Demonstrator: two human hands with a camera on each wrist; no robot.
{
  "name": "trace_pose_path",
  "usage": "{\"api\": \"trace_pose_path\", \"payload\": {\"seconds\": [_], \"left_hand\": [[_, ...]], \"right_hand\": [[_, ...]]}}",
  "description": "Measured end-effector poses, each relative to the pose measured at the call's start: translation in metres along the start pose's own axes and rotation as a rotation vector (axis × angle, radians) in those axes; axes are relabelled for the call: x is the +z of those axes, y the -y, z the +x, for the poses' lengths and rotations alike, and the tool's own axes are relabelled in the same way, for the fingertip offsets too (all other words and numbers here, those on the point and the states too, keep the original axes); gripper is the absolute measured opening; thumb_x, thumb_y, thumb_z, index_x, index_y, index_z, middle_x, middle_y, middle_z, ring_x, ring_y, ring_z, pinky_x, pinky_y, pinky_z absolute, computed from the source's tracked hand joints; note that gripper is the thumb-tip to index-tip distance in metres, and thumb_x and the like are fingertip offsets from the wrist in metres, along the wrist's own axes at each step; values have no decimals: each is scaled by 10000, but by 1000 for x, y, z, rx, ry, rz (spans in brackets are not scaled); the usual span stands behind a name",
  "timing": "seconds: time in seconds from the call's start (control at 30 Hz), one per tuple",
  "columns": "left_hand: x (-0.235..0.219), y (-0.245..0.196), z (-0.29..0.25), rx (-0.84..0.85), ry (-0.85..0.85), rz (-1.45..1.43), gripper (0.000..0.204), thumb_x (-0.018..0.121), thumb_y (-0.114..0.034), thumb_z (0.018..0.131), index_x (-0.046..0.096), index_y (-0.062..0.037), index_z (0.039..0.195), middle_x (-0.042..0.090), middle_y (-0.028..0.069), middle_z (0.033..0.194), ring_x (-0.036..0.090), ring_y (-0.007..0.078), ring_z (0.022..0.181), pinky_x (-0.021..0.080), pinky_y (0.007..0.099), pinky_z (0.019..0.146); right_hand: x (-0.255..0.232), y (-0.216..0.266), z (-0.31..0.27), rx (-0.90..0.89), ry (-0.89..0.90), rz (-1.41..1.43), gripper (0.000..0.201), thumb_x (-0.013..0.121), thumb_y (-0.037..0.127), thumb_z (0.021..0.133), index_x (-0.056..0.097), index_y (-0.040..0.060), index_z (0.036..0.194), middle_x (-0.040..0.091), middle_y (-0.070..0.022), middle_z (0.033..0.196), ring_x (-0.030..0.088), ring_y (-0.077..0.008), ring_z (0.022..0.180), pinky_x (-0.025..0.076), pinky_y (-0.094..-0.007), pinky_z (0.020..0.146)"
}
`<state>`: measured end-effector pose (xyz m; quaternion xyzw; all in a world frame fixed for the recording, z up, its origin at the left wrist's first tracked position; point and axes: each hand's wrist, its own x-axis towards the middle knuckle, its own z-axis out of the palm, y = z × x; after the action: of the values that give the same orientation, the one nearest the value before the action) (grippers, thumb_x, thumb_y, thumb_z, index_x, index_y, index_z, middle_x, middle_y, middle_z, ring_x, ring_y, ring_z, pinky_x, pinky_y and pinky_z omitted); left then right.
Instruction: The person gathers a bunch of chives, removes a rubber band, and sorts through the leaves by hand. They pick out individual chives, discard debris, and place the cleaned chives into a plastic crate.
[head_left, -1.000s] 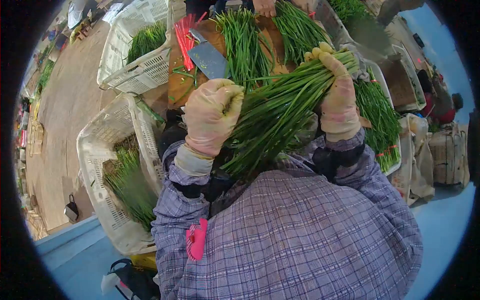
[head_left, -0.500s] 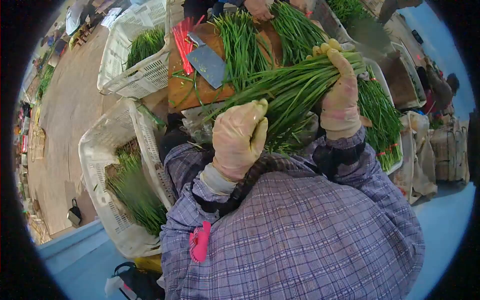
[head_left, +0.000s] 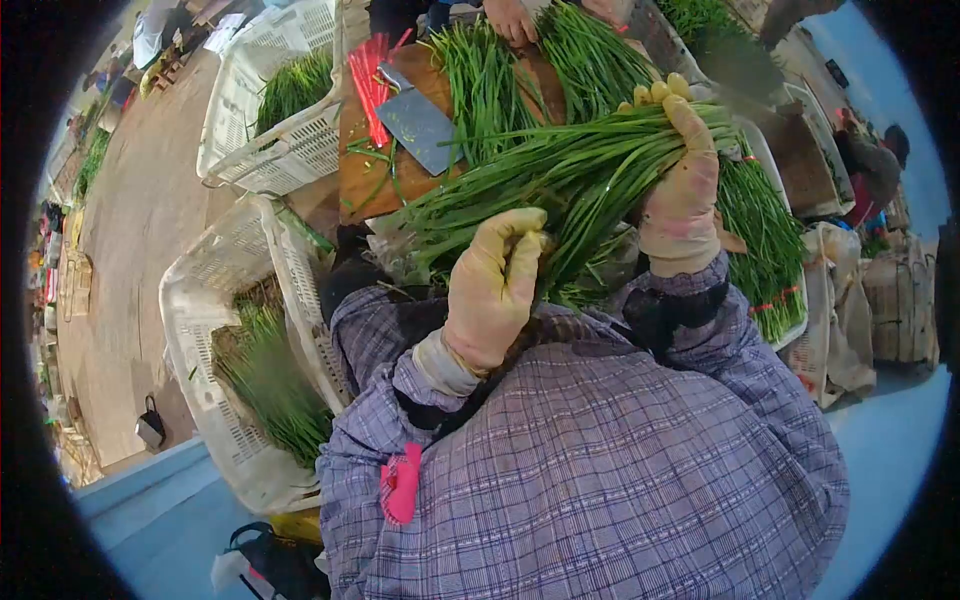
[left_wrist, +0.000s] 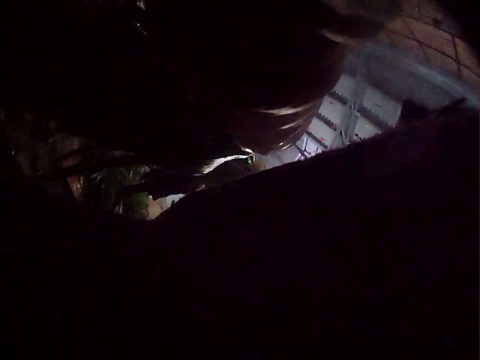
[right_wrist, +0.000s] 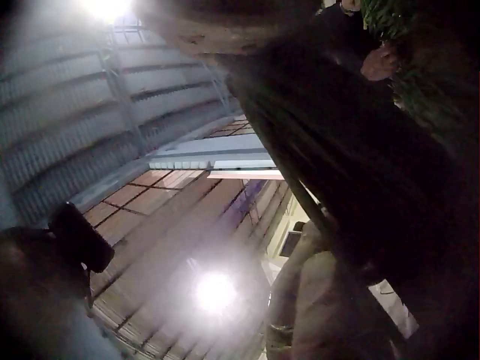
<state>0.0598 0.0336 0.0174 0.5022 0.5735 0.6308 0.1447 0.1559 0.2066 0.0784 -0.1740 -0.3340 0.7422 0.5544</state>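
My gloved right hand (head_left: 682, 190) grips a thick bunch of garlic chives (head_left: 600, 165) near its cut ends, the thumb lying across the stalks. Their long green leaves fan out leftward and down over my lap. At the lower edge of these leaves is my gloved left hand (head_left: 495, 285), fingers curled and thumb against them, pinching at a few leaves. What lies inside its curl is mostly hidden. The left wrist view is nearly black, apart from a pale strip (left_wrist: 225, 161). In the right wrist view, a dark mass blocks much of the scene.
Ahead, a wooden board (head_left: 365, 195) bears a cleaver (head_left: 420, 130), red ties (head_left: 370, 90) and chive bunches (head_left: 485, 90). Another person's hand (head_left: 512, 20) touches the greens there. White crates (head_left: 185, 330) with chives stand at left; tied chives (head_left: 760, 240) fill one at right.
My left hand has moved right and inward from the leaf ends to the bunch's lower edge. The right hand shifted slightly right with the chives, whose leaves now spread further left.
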Motion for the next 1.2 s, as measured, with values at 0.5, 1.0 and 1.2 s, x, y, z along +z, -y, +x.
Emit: {"api": "trace_pose_path", "payload": {"seconds": [0.5,1.0,1.2], "left_hand": [[8,-6,21,-254,-124,-227,577,703,18,784,431,-47,1289,571,4,824,494,51,648,428,197,573],[-2,1,28,-218,-330,-396,352,643,55,836,504,-41,1145,601,14,901,555,73,761,469,217,677],[-12,-2,31,-217,-342,-439,347,622,64,848,490,-33,1153,587,20,905,555,84,761,473,222,695]], "right_hand": [[13,-4,-11,9,32,29,276,604,79,861,566,55,1133,650,-94,993,632,-230,918,522,-391,846],[8,-4,-14,113,48,-20,241,577,77,878,595,50,1116,655,-80,988,632,-234,919,519,-402,863],[13,-7,-16,75,38,-20,274,602,65,862,564,53,1134,651,-116,946,639,-227,867,522,-368,814]]}}
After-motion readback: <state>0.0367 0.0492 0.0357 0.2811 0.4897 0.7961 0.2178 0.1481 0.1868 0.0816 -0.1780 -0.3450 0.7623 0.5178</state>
